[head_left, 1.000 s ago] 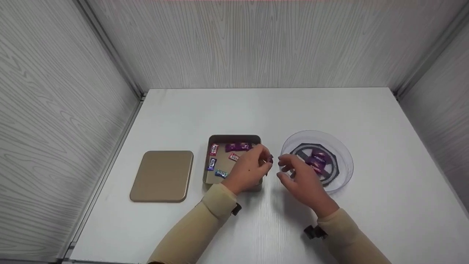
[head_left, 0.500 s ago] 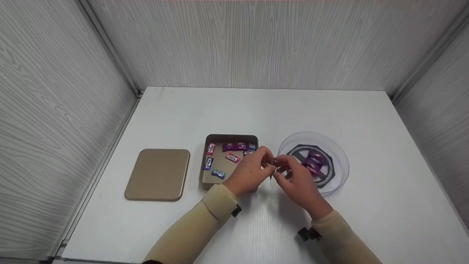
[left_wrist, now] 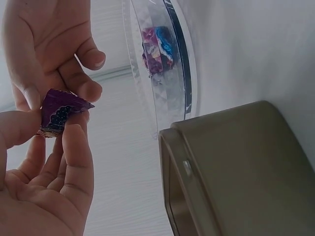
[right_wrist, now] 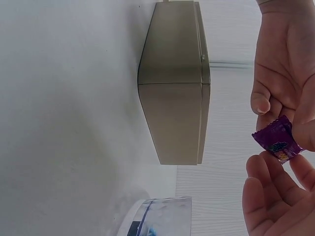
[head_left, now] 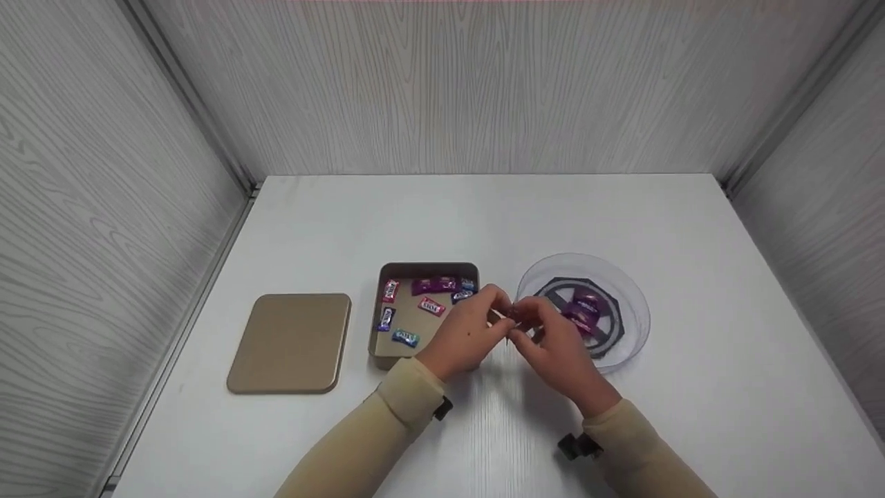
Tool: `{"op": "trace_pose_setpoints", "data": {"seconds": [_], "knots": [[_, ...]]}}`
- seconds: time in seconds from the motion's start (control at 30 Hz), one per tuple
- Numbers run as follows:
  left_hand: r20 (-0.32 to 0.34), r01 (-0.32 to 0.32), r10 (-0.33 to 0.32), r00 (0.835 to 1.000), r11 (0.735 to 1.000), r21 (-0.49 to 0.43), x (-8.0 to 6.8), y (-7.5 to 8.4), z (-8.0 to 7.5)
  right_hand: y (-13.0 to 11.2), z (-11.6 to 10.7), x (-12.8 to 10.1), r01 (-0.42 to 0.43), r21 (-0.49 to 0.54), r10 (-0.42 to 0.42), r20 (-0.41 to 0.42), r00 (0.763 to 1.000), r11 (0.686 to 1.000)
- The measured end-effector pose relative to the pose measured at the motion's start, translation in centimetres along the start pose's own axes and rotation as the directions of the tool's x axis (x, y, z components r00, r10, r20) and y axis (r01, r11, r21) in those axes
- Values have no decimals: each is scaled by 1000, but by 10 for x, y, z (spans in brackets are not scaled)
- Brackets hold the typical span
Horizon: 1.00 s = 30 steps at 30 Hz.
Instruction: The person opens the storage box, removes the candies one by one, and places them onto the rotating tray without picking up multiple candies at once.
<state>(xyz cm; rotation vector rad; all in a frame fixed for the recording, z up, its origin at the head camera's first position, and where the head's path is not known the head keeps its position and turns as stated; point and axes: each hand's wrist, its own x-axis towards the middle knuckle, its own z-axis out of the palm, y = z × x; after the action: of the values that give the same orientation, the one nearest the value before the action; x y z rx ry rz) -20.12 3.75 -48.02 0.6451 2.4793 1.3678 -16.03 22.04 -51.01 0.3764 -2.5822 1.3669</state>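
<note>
Both hands meet above the table between the tin and the bowl. My left hand (head_left: 470, 335) pinches a small purple wrapped candy (head_left: 513, 319) between thumb and forefinger; the left wrist view shows this candy (left_wrist: 61, 110) clearly. My right hand (head_left: 553, 346) has its fingertips (left_wrist: 88, 91) on the same candy (right_wrist: 278, 140), at its edges. The open gold tin (head_left: 377, 346) to the left holds several wrapped candies (head_left: 432, 304). The clear round bowl (head_left: 629, 304) to the right holds purple candies (head_left: 588, 311).
The tin's gold lid (head_left: 290, 342) lies flat to the left of the tin. Grey panelled walls close in the white table (head_left: 484, 214) at the back and both sides. The tin's side wall (left_wrist: 236, 167) stands close beside the hands.
The hands were apart a second ago, the left holding the candy. The right hand moved left and met it. The camera view shifted slightly.
</note>
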Motion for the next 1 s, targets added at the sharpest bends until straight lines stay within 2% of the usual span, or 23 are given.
{"op": "trace_pose_setpoints", "data": {"seconds": [0.4, 0.7, 1.0], "knots": [[1, 8, -8, 1000, 1000, -9, 1, -2, 6, 5, 1, -1, -39, 1, 39, -17, 999, 999], [2, -15, 15, 1000, 1000, -18, 3, -3, 5, 8, 2, 4, -60, -10, 59, -36, 998, 998], [1, -33, 33, 999, 998, 48, 6, -4, 1, 17, -9, 17, -51, -68, 48, -49, 998, 996]]}}
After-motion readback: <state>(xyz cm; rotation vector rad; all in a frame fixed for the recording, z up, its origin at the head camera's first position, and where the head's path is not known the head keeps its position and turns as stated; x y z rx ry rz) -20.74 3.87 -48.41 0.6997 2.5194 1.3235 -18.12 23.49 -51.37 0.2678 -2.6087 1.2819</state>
